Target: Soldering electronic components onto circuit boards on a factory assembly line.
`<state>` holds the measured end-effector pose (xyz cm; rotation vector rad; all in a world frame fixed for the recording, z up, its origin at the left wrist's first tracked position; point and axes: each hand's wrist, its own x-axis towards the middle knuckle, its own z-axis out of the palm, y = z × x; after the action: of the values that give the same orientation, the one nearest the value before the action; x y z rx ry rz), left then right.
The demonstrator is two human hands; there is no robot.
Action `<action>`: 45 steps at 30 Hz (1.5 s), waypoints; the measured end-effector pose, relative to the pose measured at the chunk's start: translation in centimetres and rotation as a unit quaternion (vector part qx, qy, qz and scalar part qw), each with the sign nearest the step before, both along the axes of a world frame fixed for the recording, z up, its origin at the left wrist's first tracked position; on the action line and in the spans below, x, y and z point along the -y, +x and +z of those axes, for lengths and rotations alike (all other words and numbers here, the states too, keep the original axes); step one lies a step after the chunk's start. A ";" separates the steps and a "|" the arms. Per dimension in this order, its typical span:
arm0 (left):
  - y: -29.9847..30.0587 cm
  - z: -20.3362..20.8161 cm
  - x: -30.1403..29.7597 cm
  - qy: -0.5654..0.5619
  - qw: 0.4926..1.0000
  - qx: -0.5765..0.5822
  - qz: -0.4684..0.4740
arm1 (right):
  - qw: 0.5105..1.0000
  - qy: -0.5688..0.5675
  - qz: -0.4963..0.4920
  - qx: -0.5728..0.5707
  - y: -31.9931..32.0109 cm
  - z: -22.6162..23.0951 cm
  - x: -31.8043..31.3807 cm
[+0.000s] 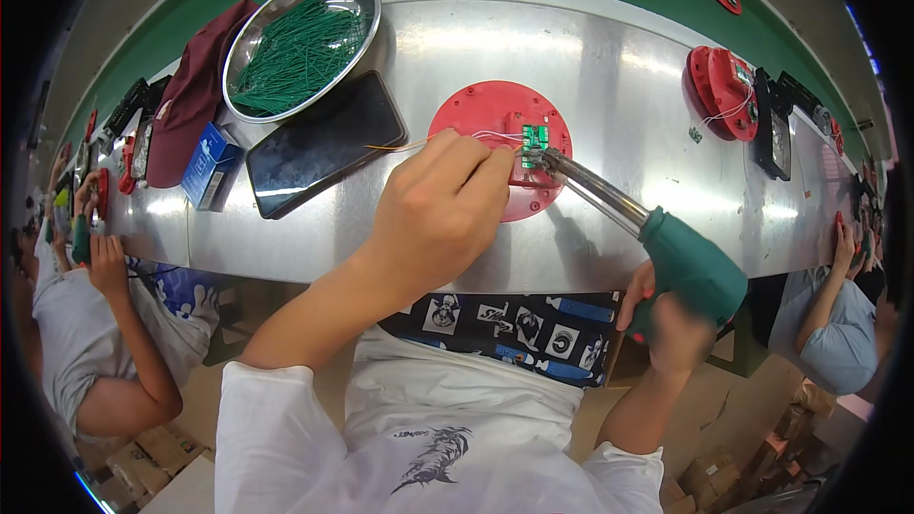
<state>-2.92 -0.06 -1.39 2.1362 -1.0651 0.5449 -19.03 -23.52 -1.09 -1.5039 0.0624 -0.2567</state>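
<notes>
In the middle of the metal bench lies a round red plastic housing (473, 107) with a small green circuit board (536, 135) mounted on it. My left hand (438, 200) is over the left part of the housing, its fingers pinched on a thin wire (390, 148) whose orange-yellow length sticks out to the left. White wires (490, 134) run beside the fingertips to the board. In my right hand (674, 328) is a green soldering gun (697, 266), held by its handle. Its tip meets the board close to my left fingertips; whether it touches the wire is too small to tell.
Left of the housing are a black phone (324, 145), a steel bowl (373, 24) of green wires, a blue box (209, 167) and a maroon cloth (195, 100). More red housings (721, 86) and a black tray (773, 133) stand at right. People work on both sides.
</notes>
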 end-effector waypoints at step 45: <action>2.6 5.1 0.5 0.177 0.975 -0.059 -0.124 | 0.920 0.209 -0.314 0.108 4.0 1.0 5.7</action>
<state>-0.34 -0.55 3.74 2.2539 -1.4196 0.1120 -15.05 -29.20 -0.10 -0.9833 0.4042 -0.8697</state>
